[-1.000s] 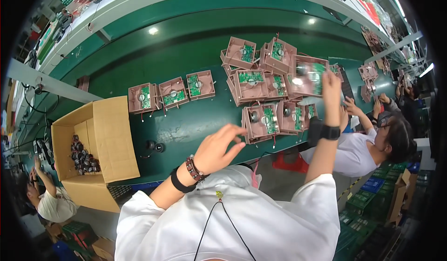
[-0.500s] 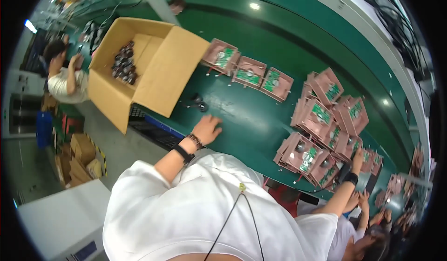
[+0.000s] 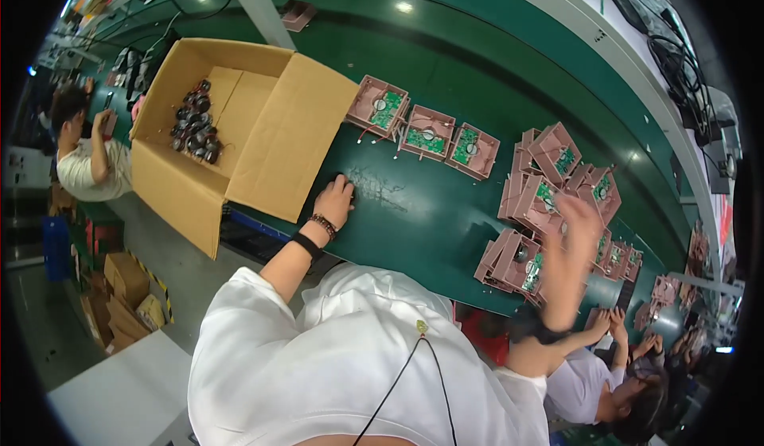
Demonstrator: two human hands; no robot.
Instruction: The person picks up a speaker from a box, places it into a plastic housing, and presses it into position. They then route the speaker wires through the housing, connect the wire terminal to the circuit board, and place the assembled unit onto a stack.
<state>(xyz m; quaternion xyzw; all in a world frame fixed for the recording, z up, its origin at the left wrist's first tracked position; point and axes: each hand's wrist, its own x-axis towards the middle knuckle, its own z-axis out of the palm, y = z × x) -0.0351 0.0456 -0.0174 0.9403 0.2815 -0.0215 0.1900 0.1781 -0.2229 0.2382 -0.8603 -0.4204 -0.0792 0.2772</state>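
My left hand (image 3: 334, 202) is down on the green bench (image 3: 414, 235) beside the cardboard box (image 3: 286, 128), its fingers curled together. What they close on is hidden under the hand. My right hand (image 3: 577, 223) is raised in front of the stacked pink plastic housings (image 3: 549, 155) on the right, and motion smears its fingers. Three pink housings with green circuit boards stand in a row beyond my left hand: a left one (image 3: 378, 105), a middle one (image 3: 427, 132) and a right one (image 3: 473, 151). Inside the box lies a heap of dark, shiny round parts (image 3: 195, 128).
A pale metal post (image 3: 259, 8) rises behind the box. Another pink housing (image 3: 298, 16) sits at the far side. One person (image 3: 91, 159) works at the left, and another (image 3: 593, 390) sits at the lower right. Cables (image 3: 676, 64) hang at the upper right.
My left hand has moved forward over the spot where small black round parts lay; they no longer show. My right hand has lifted away from the housings' right end and swung leftward.
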